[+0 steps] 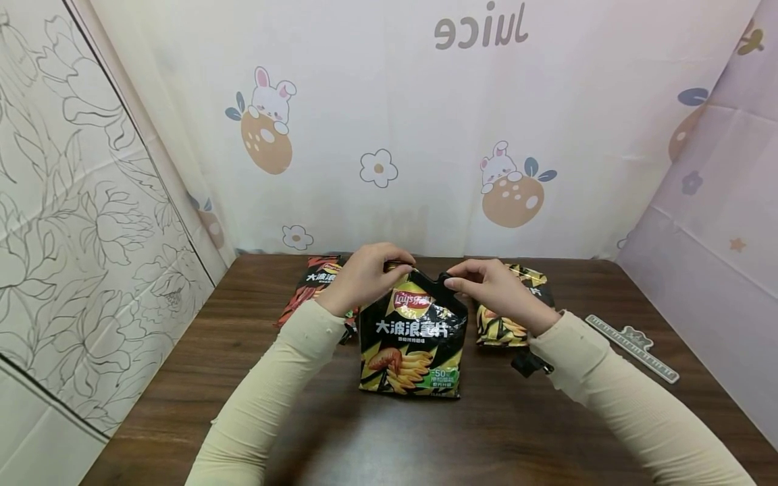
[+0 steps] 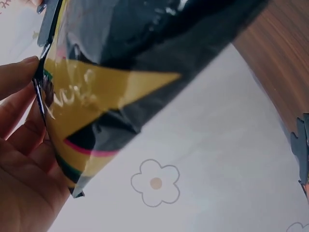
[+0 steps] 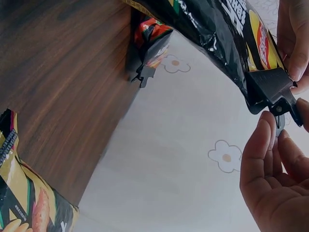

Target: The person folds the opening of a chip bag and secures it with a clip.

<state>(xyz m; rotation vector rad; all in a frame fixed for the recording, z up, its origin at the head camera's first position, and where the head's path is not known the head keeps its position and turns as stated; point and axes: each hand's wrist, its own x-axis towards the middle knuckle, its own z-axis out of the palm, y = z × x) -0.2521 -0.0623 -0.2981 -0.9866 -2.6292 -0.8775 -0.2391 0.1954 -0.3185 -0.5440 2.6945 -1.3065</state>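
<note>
A black and yellow Lay's chip bag [image 1: 413, 344] stands upright on the table in the head view. My left hand [image 1: 372, 275] pinches its top edge on the left side, thumb in front. A black clip [image 3: 271, 89] sits over the bag's top corner on the other side. My right hand [image 1: 495, 290] holds this clip between thumb and fingers. Close up in the left wrist view, my left thumb and fingers grip the folded rim of the bag [image 2: 120, 82]. The clip's far side is hidden.
Behind my left hand lies a red and black chip bag [image 1: 304, 297], with a black clip [image 3: 145, 75] on its end. Another yellow and black chip bag [image 1: 504, 327] lies by my right forearm. A white ruler-like strip [image 1: 632, 347] rests near the table's right edge. A printed curtain [image 1: 389, 216] hangs behind.
</note>
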